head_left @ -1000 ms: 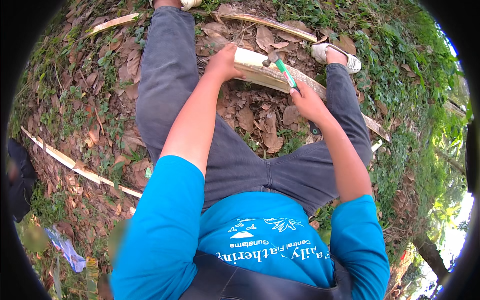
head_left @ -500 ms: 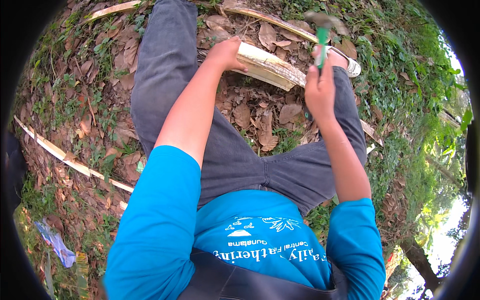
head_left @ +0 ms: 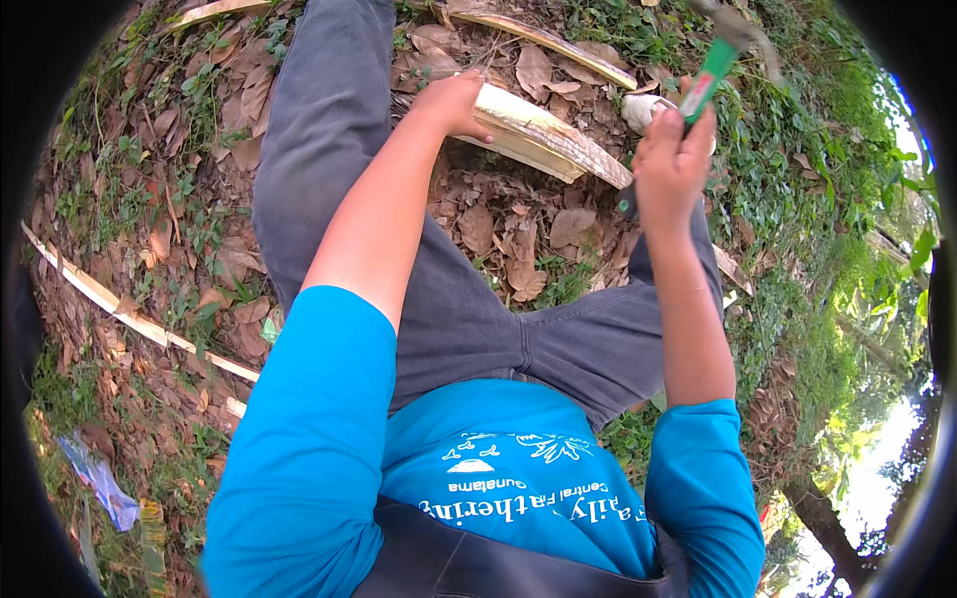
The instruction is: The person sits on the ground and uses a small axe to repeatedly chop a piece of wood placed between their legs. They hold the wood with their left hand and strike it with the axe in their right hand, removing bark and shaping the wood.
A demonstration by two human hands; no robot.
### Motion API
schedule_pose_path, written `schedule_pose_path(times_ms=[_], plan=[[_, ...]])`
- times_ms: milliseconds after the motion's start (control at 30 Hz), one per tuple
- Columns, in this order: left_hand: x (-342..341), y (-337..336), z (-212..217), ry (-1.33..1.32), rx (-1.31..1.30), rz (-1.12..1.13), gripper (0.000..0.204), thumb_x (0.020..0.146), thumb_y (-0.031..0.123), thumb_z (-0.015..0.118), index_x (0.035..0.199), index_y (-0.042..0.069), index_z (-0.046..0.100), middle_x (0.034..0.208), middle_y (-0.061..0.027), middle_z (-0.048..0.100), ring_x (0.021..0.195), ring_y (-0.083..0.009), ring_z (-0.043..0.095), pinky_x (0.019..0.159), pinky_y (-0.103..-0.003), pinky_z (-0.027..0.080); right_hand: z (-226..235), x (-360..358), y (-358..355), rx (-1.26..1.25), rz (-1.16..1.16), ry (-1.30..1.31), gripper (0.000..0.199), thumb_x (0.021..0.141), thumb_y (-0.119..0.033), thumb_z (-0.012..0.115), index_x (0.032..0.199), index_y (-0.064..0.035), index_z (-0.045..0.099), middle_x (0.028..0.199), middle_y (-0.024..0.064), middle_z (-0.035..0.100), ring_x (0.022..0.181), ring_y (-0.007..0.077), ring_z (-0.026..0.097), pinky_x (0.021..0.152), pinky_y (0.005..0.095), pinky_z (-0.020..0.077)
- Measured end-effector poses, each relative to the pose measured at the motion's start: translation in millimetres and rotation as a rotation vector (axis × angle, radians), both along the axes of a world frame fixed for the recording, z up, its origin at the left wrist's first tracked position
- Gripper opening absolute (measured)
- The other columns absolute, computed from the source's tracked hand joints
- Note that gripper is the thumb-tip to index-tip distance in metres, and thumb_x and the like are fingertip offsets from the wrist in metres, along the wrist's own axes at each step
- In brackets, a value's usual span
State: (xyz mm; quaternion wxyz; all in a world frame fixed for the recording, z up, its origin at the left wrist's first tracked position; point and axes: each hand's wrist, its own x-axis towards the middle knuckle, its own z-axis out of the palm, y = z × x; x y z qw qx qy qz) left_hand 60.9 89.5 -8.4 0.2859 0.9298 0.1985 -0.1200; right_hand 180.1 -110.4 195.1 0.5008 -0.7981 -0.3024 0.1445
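Observation:
A pale split piece of wood [head_left: 533, 132] with rough, darker bark-like edges lies across the space between my legs, slanting down to the right. My left hand [head_left: 449, 106] is closed on its left end, with the thumb along the near side and the other fingers partly hidden. To the right, my right hand [head_left: 674, 164] grips a hammer [head_left: 710, 80] with a green handle and dark lower grip. The hammer is raised and tilted to the upper right, its metal head blurred and apart from the wood. The wood's right end is close to my right hand.
Long thin wood strips lie on the leafy ground: one strip [head_left: 548, 42] beyond the wood, another strip [head_left: 130, 312] at left. My trouser legs [head_left: 334, 130] flank the wood, with a light shoe [head_left: 640, 112] behind my right hand. A bluish plastic wrapper [head_left: 100, 483] lies lower left.
My right hand has swung the hammer to the right, its head now farther up and right and more tilted. My left hand and the wood have stayed nearly in place.

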Motion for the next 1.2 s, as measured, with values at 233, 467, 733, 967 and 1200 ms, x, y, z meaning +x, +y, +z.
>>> schedule_pose_path(times_ms=[233,467,733,967,1200], plan=[[-4.9,-4.4,1.2,0.006,-0.025,0.013,0.111,0.059,0.055,0.088,0.146,0.001,0.044,0.155,-0.0138,0.04,0.137,-0.0278,0.047,0.112,-0.039,0.042,16.2,27.4,-32.5,-0.359,0.032,0.338,0.038,0.102,-0.016,0.053,0.139,-0.0081,0.05,0.079,0.0024,0.055,0.06,0.0066,0.048,0.056,0.0238,0.0409],[2.4,5.9,4.2,0.016,-0.05,0.02,0.11,0.058,0.055,0.088,0.145,0.001,0.046,0.152,-0.0134,0.045,0.134,-0.0277,0.049,0.111,-0.039,0.042,88.3,36.9,7.7,0.353,-0.139,0.051,0.037,0.107,-0.017,0.043,0.143,-0.0112,0.036,0.073,-0.0005,0.045,0.055,0.0047,0.04,0.047,0.0209,0.0363],[6.3,-2.8,10.4,0.136,0.019,0.026,0.116,0.054,0.058,0.089,0.153,0.022,0.038,0.157,0.0019,0.039,0.133,-0.039,0.045,0.107,-0.063,0.036,-68.4,15.1,-60.3,-0.519,0.228,0.241,0.042,0.1,-0.013,0.056,0.142,-0.0083,0.051,0.083,-0.0029,0.056,0.066,0.0044,0.05,0.061,0.0205,0.0418],[7.7,5.4,2.7,0.174,-0.022,0.037,0.117,0.053,0.058,0.089,0.152,0.02,0.04,0.156,0.0033,0.041,0.128,-0.0394,0.048,0.102,-0.061,0.039,79.8,19.4,8.1,0.353,-0.111,0.084,0.037,0.107,-0.018,0.045,0.143,-0.0132,0.038,0.076,-0.0009,0.045,0.057,0.005,0.042,0.048,0.0207,0.0369],[20.1,2.3,11.6,0.148,0.016,-0.047,0.119,0.051,0.059,0.09,0.152,0.018,0.041,0.156,0.0022,0.041,0.129,-0.0379,0.045,0.104,-0.055,0.036,-106.0,-21.8,-82.6,-0.811,0.151,0.138,0.043,0.099,-0.01,0.053,0.141,-0.0083,0.05,0.116,0.018,0.066,0.108,0.0259,0.062,0.103,0.0384,0.0434]])
